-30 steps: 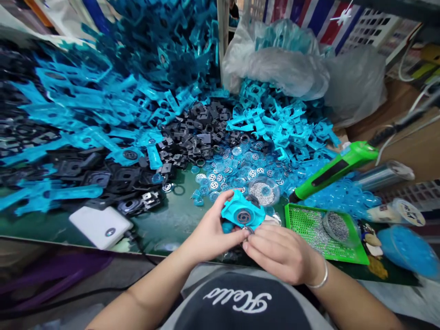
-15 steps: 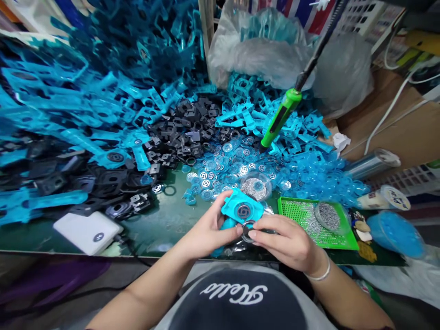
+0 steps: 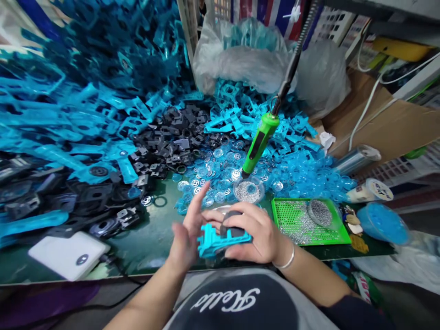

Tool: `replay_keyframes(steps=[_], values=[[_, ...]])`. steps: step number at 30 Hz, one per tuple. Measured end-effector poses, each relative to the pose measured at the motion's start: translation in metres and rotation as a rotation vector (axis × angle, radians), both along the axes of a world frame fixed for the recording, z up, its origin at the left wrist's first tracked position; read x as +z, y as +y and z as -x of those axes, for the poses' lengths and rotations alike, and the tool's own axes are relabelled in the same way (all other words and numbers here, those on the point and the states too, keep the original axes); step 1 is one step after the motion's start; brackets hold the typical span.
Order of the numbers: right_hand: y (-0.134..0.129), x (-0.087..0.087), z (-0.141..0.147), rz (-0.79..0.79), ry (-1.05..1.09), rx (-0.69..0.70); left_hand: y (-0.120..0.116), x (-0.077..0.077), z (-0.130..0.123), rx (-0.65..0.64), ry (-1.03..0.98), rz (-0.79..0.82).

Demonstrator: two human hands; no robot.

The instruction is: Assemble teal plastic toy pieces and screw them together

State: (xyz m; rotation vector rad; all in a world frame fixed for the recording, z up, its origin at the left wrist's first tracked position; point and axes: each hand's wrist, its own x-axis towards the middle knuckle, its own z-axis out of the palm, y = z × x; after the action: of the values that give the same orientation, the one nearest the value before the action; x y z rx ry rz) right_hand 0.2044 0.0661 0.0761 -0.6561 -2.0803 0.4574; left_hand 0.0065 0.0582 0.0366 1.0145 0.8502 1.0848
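Just above the front edge of the green bench, my right hand (image 3: 263,233) grips a bright blue plastic housing (image 3: 213,242), its fingers over the top and its thumb at the near side. A dark rounded piece (image 3: 235,220) sits against the housing under those fingers. My left hand (image 3: 188,224) is at the housing's left end, slightly blurred. Its thumb and index finger are spread apart, while the other fingers reach behind the part. Beyond the hands hangs a green electric screwdriver (image 3: 258,144), tip down over clear blue discs (image 3: 220,197).
A round dish (image 3: 236,189) holds small metal screws. To its right lies a green tray (image 3: 280,224) with loose screws. Heaps of blue housings (image 3: 44,114) and black parts (image 3: 175,133) fill the back and left. A white box (image 3: 65,254) with a cable lies front left.
The housing has turned from face-up to edge-on and moved left and down. My left hand has let go and spread its fingers; my right hand has taken hold of the housing. The view has shifted.
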Motion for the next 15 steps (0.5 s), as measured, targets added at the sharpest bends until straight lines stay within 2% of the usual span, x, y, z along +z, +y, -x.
replay_keyframes(steps=[3,6,8,10,12,13,14,15], values=[[0.010,-0.015,0.004,-0.106,-0.058,0.076,0.010,-0.002,-0.005,-0.212,-0.045,0.351],[0.010,-0.020,0.003,-0.154,-0.155,-0.035,0.008,-0.006,-0.015,-0.453,-0.128,0.586],[-0.001,-0.022,-0.008,-0.190,-0.187,-0.140,0.003,-0.008,-0.016,-0.583,-0.221,0.662],[-0.012,-0.026,-0.030,-0.319,-0.140,-0.265,-0.001,-0.009,-0.010,-0.561,-0.304,0.659],[-0.014,-0.032,-0.063,-0.387,-0.034,-0.502,-0.001,-0.011,0.000,-0.468,-0.379,0.620],[-0.008,-0.035,-0.083,-0.301,-0.009,-0.675,-0.001,-0.013,0.006,-0.439,-0.409,0.598],[0.001,-0.037,-0.102,-0.131,-0.028,-0.851,0.000,-0.015,0.011,-0.421,-0.430,0.577],[0.013,-0.038,-0.120,0.090,-0.127,-0.961,0.000,-0.016,0.016,-0.410,-0.441,0.564]])
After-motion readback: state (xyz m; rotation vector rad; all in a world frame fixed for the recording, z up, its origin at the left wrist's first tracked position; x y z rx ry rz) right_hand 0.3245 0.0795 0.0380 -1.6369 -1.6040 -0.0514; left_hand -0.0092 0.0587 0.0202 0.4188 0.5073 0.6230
